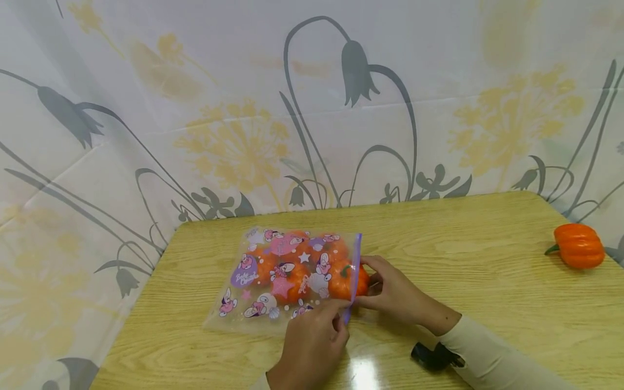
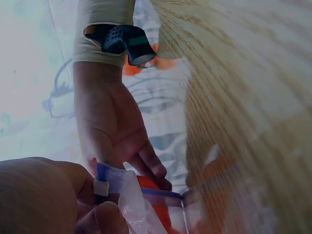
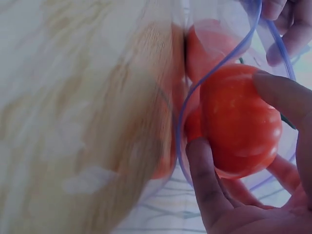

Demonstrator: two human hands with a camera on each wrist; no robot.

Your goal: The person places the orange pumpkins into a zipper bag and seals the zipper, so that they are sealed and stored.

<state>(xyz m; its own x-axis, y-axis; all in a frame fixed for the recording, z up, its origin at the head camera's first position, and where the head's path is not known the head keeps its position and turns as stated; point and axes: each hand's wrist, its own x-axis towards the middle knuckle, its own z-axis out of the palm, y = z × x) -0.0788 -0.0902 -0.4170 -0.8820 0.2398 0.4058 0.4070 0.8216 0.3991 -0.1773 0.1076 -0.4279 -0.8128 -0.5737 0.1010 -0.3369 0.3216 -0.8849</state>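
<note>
A clear zip bag (image 1: 219, 317) printed with pink and purple cartoon figures lies on the table, its purple zip edge (image 1: 359, 252) facing right. Several small orange pumpkins (image 1: 294, 287) show through its film. My left hand (image 1: 312, 338) pinches the near corner of the bag's mouth between thumb and fingers. With thumb and fingers around it, my right hand (image 1: 397, 295) holds an orange pumpkin (image 3: 239, 122) partly inside the open mouth. The right wrist view shows the purple rim curving around this pumpkin, with another pumpkin (image 3: 207, 46) deeper in the bag.
One more orange pumpkin (image 1: 579, 246) with a green stem lies at the right end of the wooden table (image 1: 478, 244). A flower-patterned cloth (image 1: 317, 108) hangs behind the table. A black wrist device (image 1: 434, 357) is at my right sleeve.
</note>
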